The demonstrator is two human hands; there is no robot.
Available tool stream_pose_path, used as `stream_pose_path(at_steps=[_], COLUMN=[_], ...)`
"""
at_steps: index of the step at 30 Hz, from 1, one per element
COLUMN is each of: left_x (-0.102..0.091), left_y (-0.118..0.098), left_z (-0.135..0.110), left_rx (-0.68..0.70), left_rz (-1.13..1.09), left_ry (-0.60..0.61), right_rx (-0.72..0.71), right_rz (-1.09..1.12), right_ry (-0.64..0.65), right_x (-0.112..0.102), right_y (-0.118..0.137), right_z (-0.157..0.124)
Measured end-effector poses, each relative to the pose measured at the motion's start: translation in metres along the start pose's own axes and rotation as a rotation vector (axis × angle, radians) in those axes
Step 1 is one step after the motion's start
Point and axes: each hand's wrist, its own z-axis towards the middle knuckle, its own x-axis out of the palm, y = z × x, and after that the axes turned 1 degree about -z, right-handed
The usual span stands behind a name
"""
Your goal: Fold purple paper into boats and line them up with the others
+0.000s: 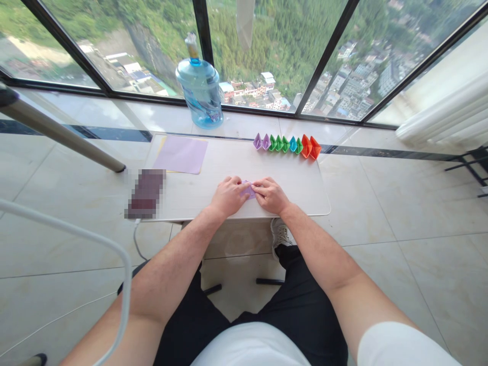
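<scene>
Holding purple paper (250, 191) — both hands (230, 196) (270, 195), blue jug (201, 94), contents unclear

White short-sleeved shirt (249, 348), black trousers (301, 310), pale sneaker (281, 232)

The small folded piece (250, 192) is thin, matt paper, creased across its face; the flat sheets (183, 154) look smooth and equally matt. The row of folded boats (285, 144) is crisp paper too. The worktop (229, 157) has a smooth, low-sheen finish. The water jug (200, 91) is glossy, see-through plastic, the floor tiles (362, 198) polished, the trousers (305, 300) matt cloth.
</scene>
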Motion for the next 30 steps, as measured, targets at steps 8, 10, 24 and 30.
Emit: stream_pose_path(at_steps=[8,10,24,30], left_x=[0.0027,0.0023,-0.0023,-0.0039], left_y=[0.0014,0.0009,-0.0023,-0.0057], left_z=[-0.0001,-0.0002,-0.0006,-0.0021], left_rx=[0.002,0.001,-0.015,-0.028], left_rz=[-0.006,-0.007,0.000,0.021], left_ry=[-0.017,-0.013,0.009,0.027], right_rx=[-0.019,0.003,0.041,0.009], right_rz=[-0.006,-0.002,0.008,-0.015], right_ry=[-0.006,0.013,0.047,0.035], right_x=[-0.0019,-0.0020,-0.0018,-0.0013], right_y=[0.0016,0.0019,0.0012,0.0007], right_z=[0.0002,0.0002,-0.0004,0.0001])
